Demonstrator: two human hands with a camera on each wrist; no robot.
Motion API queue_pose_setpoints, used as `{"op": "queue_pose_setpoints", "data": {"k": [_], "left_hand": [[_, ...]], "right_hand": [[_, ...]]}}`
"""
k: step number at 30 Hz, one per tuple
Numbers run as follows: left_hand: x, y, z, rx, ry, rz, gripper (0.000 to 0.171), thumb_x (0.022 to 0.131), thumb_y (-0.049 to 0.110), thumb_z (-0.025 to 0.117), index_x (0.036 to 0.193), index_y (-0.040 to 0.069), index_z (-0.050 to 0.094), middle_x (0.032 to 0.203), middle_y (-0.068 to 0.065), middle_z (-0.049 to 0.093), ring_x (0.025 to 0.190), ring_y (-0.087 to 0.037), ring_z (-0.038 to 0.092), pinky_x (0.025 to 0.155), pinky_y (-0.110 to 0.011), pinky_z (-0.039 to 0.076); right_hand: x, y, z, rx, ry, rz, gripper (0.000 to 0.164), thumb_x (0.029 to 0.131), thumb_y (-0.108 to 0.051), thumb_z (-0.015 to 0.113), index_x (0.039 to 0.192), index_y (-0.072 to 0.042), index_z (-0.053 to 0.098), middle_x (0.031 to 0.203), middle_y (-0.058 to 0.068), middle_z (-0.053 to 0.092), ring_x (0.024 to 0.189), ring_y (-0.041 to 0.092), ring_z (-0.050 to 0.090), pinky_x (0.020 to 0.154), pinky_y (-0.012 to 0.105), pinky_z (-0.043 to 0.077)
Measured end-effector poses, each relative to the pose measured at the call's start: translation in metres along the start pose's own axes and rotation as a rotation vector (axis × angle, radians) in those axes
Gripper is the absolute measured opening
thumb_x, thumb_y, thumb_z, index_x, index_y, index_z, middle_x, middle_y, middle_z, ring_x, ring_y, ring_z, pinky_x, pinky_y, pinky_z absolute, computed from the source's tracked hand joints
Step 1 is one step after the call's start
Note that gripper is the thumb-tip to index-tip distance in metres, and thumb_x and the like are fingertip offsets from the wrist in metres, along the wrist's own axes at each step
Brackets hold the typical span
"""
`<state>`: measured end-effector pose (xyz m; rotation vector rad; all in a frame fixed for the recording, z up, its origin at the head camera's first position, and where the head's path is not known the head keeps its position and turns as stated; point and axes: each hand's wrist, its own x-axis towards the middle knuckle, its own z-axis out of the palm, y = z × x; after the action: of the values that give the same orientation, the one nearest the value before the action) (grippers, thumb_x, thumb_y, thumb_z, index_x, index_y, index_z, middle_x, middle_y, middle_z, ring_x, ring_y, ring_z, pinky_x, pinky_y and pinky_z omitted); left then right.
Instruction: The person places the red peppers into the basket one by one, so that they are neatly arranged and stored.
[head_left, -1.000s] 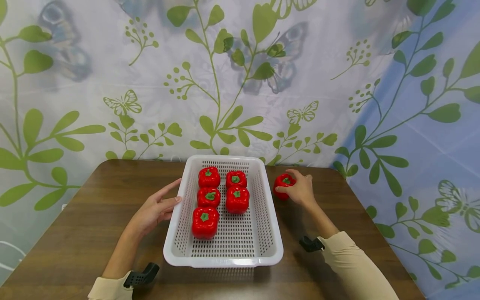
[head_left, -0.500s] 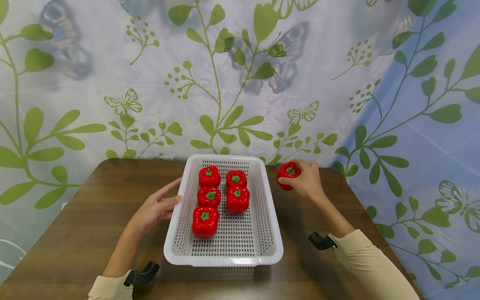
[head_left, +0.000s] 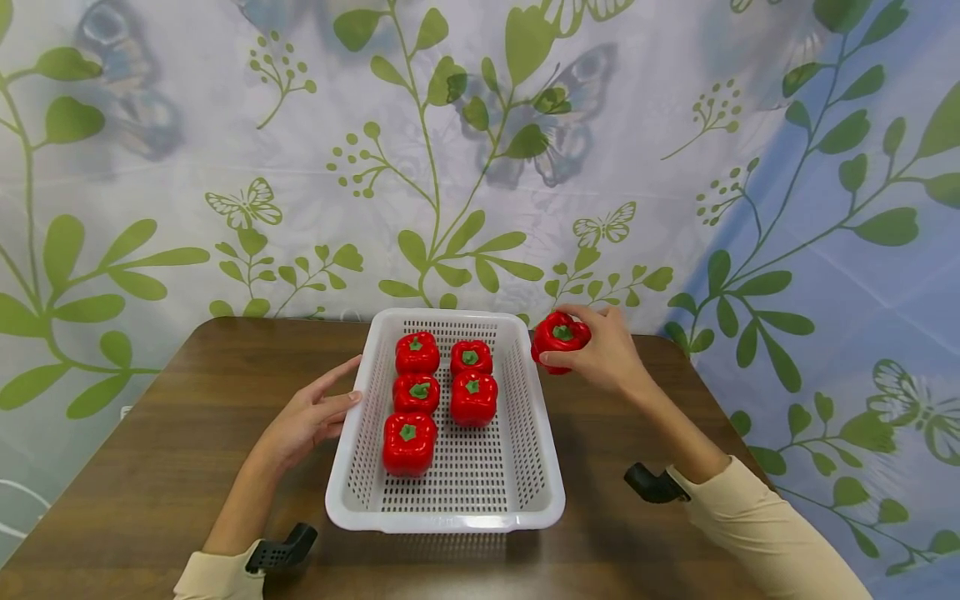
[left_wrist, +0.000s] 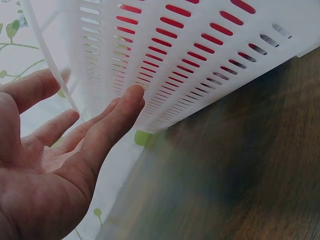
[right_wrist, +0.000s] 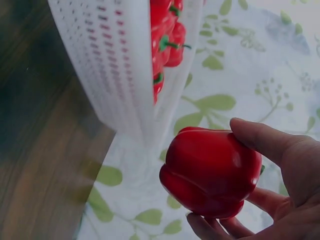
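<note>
In the head view, my right hand (head_left: 609,348) holds a red bell pepper (head_left: 558,343) between thumb and fingers, raised beside the basket's far right rim. The right wrist view shows this glossy bell pepper (right_wrist: 212,172) gripped from both sides, a bit of green stem peeking out near the palm. A white perforated plastic basket (head_left: 446,522) stands on the table, with several red bell peppers (head_left: 408,444) inside, green stems up. My left hand (head_left: 309,423) rests at the basket's left side, fingers extended; in the left wrist view a fingertip meets the slotted wall (left_wrist: 200,75).
The brown wooden table (head_left: 180,467) runs under the basket and back to a curtain (head_left: 300,208) printed with leaves and butterflies. A black strap device (head_left: 281,550) sits on the left wrist, another (head_left: 654,483) on the right.
My right hand has lifted the bell pepper off the table, first slightly right, then left toward the basket's rim. My left hand and the basket have stayed put.
</note>
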<state>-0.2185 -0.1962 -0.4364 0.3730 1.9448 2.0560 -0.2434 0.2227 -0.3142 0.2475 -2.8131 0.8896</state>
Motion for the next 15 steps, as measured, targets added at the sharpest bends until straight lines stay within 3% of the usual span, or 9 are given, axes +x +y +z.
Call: {"op": "queue_pose_setpoints", "data": {"k": [9,15], "left_hand": [[0.0,0.001,0.001,-0.008,0.015,-0.017,0.061,0.097,0.019,0.055,0.151,0.025,0.027,0.137,-0.026,0.048,0.11,-0.036,0.061,0.082,-0.051,0.053],[-0.002,0.001,0.0,0.006,-0.005,0.01,0.063,0.097,0.02,0.054,0.152,0.023,0.023,0.138,-0.028,0.045,0.111,-0.036,0.06,0.082,-0.051,0.053]], "right_hand": [[-0.012,-0.031,0.005,0.013,-0.075,-0.066,0.07,0.071,-0.034,0.083,0.133,-0.02,0.054,0.113,0.012,0.044,0.106,0.027,0.043,0.075,0.041,0.057],[-0.02,-0.047,0.012,0.019,-0.134,-0.093,0.073,0.068,-0.033,0.085,0.133,-0.022,0.054,0.111,0.008,0.045,0.105,0.024,0.044,0.076,0.038,0.057]]}}
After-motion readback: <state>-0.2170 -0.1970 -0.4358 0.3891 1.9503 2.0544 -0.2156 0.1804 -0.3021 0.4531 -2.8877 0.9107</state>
